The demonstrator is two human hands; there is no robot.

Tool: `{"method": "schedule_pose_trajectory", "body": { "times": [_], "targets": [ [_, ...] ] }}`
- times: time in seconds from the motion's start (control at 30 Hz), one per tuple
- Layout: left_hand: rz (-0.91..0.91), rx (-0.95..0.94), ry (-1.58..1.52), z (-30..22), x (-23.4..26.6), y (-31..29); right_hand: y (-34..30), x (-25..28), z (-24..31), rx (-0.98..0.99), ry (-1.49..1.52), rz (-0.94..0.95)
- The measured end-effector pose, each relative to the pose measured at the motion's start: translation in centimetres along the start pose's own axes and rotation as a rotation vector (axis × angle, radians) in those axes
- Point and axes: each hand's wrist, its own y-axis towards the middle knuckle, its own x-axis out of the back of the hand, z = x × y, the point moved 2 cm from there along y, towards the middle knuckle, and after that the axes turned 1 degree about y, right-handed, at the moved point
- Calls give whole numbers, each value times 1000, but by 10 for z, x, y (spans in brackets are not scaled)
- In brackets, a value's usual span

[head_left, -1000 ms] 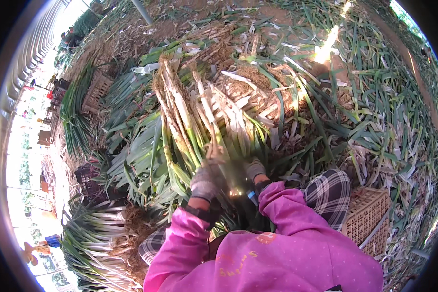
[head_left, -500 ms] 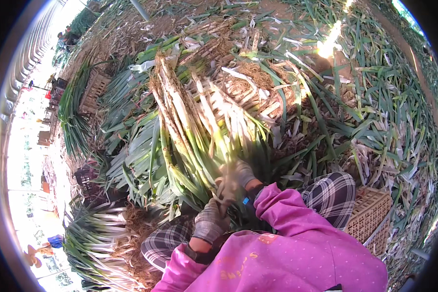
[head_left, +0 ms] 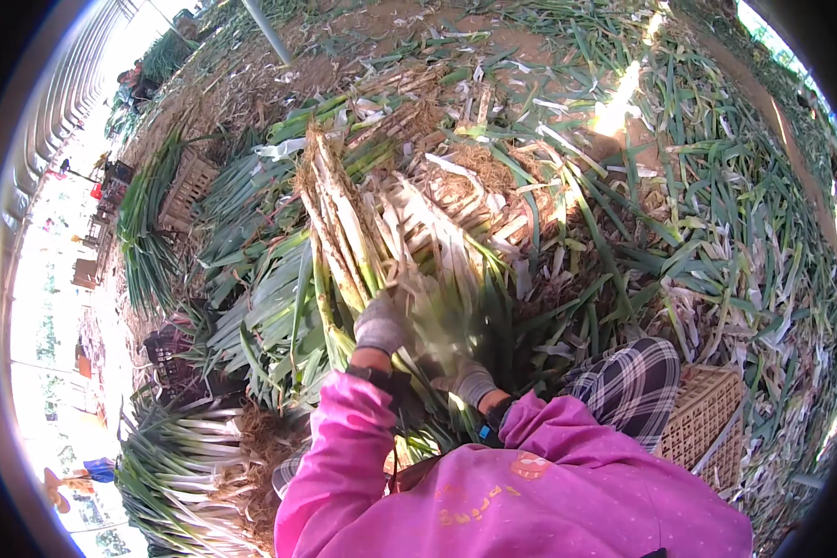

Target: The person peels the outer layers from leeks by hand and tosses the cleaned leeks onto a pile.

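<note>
Leek bundle: a thick sheaf of long leeks (head_left: 363, 232) lies in front of the person's knees, rooty ends pointing away, pale stalks running back toward the body, green leaves spreading at the near end
Left hand: the left hand (head_left: 379, 324), in a grey glove, rests on the near part of the leek bundle, on its left side; fingers curled together over the stalks, clamped on them as far as can be seen
Right hand: the right hand (head_left: 467, 379), also grey-gloved, sits just right of the left hand and nearer the body, low among the leaves of the bundle; whether its fingers are closed on anything I cannot tell, as this part is blurred
Sleeves: pink sleeves (head_left: 344, 446) lead from both gloves back to the lower edge
Checked trouser leg: a black-and-white checked knee (head_left: 632, 386) is right of the bundle, near the right hand
Wicker basket: a woven basket (head_left: 707, 423) stands just beyond that knee, farther right of the bundle
Trimmed scraps: stripped leaves and husks (head_left: 716, 260) cover the ground right of the bundle
Other leeks: more piled leeks (head_left: 172, 446) lie left of the bundle, near the lower left
</note>
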Motion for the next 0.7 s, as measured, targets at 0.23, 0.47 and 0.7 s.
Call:
{"method": "schedule_pose_trajectory", "body": {
  "times": [0.23,0.47,0.7],
  "targets": [
    [161,232,79,26,3,83,-6,-3,2,-58,29,110],
    [198,175,26,36,1,31,-10,-1,1,-43,10,78],
    [38,-99,-279,68,-55,-126,-1,53,20,256,646,-56]
  ]
}}
